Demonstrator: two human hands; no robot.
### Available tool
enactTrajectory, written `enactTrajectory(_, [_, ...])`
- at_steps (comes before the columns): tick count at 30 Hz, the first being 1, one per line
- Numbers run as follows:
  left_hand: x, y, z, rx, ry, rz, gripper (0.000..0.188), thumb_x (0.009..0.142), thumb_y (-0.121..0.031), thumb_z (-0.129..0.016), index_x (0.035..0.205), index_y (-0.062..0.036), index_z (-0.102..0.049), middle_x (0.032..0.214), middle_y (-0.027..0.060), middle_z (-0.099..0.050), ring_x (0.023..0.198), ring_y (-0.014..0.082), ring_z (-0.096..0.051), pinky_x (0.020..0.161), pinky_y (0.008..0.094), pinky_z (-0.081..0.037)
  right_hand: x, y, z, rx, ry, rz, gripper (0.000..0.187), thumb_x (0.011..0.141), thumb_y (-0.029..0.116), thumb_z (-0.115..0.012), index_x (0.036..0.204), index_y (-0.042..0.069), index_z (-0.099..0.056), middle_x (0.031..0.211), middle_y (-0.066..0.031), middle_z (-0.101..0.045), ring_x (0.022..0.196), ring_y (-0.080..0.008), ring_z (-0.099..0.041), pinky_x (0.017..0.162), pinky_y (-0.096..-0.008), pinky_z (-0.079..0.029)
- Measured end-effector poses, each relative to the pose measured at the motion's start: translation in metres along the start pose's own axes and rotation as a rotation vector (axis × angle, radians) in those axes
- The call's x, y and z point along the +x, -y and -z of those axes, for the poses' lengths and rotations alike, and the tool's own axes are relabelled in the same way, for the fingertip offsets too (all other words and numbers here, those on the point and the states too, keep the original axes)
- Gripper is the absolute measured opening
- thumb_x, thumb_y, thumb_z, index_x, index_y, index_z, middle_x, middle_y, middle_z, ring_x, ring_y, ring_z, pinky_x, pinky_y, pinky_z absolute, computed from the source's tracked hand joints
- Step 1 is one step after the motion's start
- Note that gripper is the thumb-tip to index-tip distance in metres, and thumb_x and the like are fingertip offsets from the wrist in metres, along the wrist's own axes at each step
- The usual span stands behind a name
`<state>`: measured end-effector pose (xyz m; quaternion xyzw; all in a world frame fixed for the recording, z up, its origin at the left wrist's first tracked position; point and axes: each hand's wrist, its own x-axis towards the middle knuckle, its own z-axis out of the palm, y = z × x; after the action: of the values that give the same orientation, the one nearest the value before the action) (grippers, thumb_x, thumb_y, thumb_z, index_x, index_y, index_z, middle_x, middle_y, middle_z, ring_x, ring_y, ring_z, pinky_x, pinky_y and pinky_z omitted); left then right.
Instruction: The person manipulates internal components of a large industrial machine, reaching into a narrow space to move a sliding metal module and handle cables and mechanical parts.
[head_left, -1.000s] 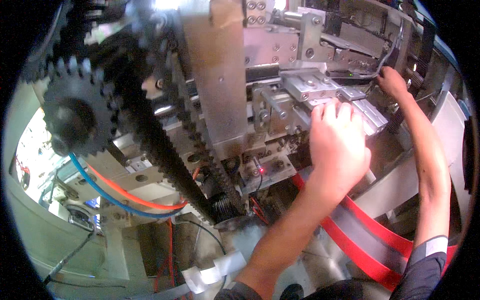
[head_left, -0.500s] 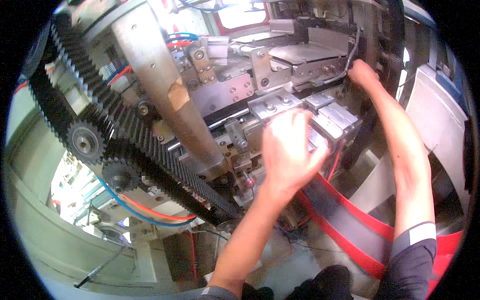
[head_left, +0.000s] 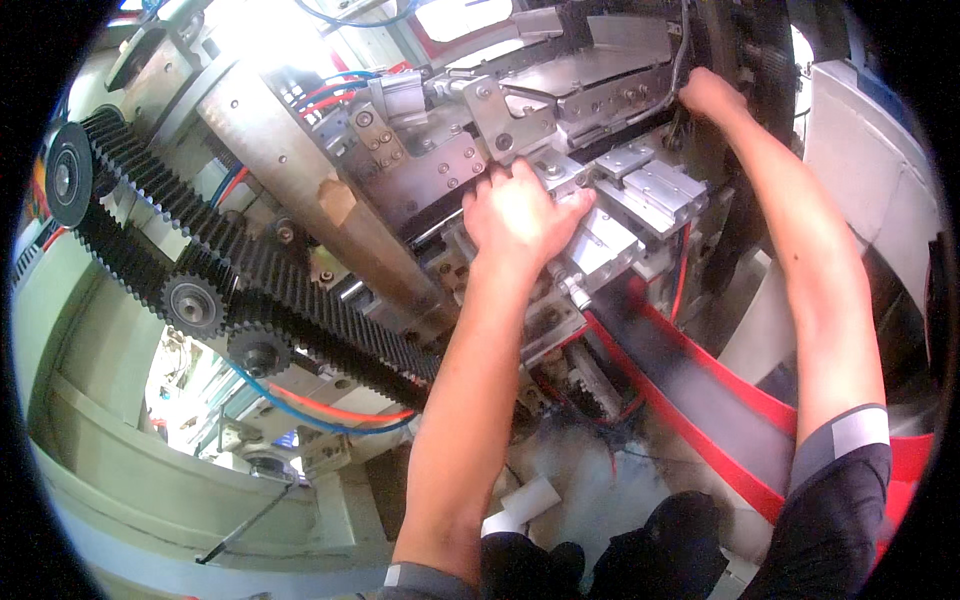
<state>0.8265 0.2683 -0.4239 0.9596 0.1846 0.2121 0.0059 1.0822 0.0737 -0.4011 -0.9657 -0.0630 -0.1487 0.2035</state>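
Observation:
My left hand [head_left: 518,215] lies on the grey metal block assembly [head_left: 640,205] in the middle of the machine, fingers curled over its top edge beside a bolted steel plate [head_left: 440,170]. My right hand [head_left: 712,95] reaches further back and up, with its fingers tucked into the dark gap under a flat steel cover [head_left: 600,75], next to black cables. What the right fingers touch is hidden. No loose tool shows in either hand.
A wide black toothed belt [head_left: 260,285] runs over small sprockets [head_left: 192,305] at the left. Red and blue hoses [head_left: 330,410] loop below it. A red and black band [head_left: 710,390] slants down to the right. A pale green frame [head_left: 150,480] fills the lower left.
The view has swung, so the belt and sprockets sit further left and lower. My left hand has shifted up-left on the metal blocks; my right hand stays at the back gap.

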Motion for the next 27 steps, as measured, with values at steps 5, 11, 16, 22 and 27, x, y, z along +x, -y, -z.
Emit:
enactTrajectory(5, [0.007, 0.009, 0.004, -0.058, 0.080, 0.031, 0.102, 0.062, -0.077, -0.060, 0.118, 0.0085, -0.051, 0.113, 0.0258, -0.060, 0.107, 0.0332, -0.060, 0.093, 0.0393, -0.045, 0.002, 0.003, -0.005, -0.026, 0.016, 0.003, 0.042, 0.081, 0.033, -0.056, 0.116, 0.011, -0.062, 0.121, -0.0128, -0.060, 0.112, -0.0329, -0.057, 0.093, -0.0474, -0.044])
enactTrajectory(11, [0.018, 0.015, 0.008, -0.148, 0.223, 0.053, 0.099, 0.054, -0.076, -0.067, 0.107, 0.0074, -0.062, 0.108, 0.0258, -0.063, 0.105, 0.0322, -0.061, 0.091, 0.0368, -0.046, -0.009, 0.008, 0.000, -0.032, 0.027, -0.003, 0.042, 0.083, 0.035, -0.055, 0.117, 0.012, -0.062, 0.122, -0.0124, -0.060, 0.114, -0.0325, -0.056, 0.094, -0.0484, -0.043])
enactTrajectory(16, [0.021, 0.021, 0.005, -0.174, 0.207, 0.045, 0.093, 0.055, -0.072, -0.070, 0.109, 0.0029, -0.064, 0.107, 0.0253, -0.063, 0.105, 0.0326, -0.061, 0.092, 0.0363, -0.046, 0.004, 0.005, -0.008, 0.006, -0.014, 0.000, 0.045, 0.081, 0.037, -0.056, 0.116, 0.009, -0.062, 0.122, -0.0132, -0.060, 0.112, -0.0341, -0.057, 0.093, -0.0489, -0.043])
enactTrajectory(22, [0.011, 0.009, 0.010, -0.032, 0.139, 0.072, 0.081, 0.063, -0.070, -0.066, 0.098, 0.0038, -0.067, 0.103, 0.0197, -0.066, 0.101, 0.0284, -0.062, 0.087, 0.0354, -0.048, 0.029, -0.003, -0.006, -0.018, 0.023, 0.186, 0.042, 0.076, 0.029, -0.058, 0.098, -0.007, -0.065, 0.100, -0.0281, -0.062, 0.097, -0.0396, -0.062, 0.082, -0.0411, -0.049])
enactTrajectory(27, [-0.026, 0.009, -0.022, -0.163, -0.390, -0.191, 0.077, 0.073, -0.056, -0.064, 0.117, 0.0059, -0.055, 0.124, 0.0231, -0.054, 0.121, 0.0363, -0.045, 0.103, 0.0457, -0.034, 0.002, 0.006, -0.002, -0.223, -0.073, 0.199, 0.043, 0.083, 0.033, -0.058, 0.105, -0.003, -0.062, 0.106, -0.0255, -0.062, 0.101, -0.0389, -0.060, 0.086, -0.0453, -0.048])
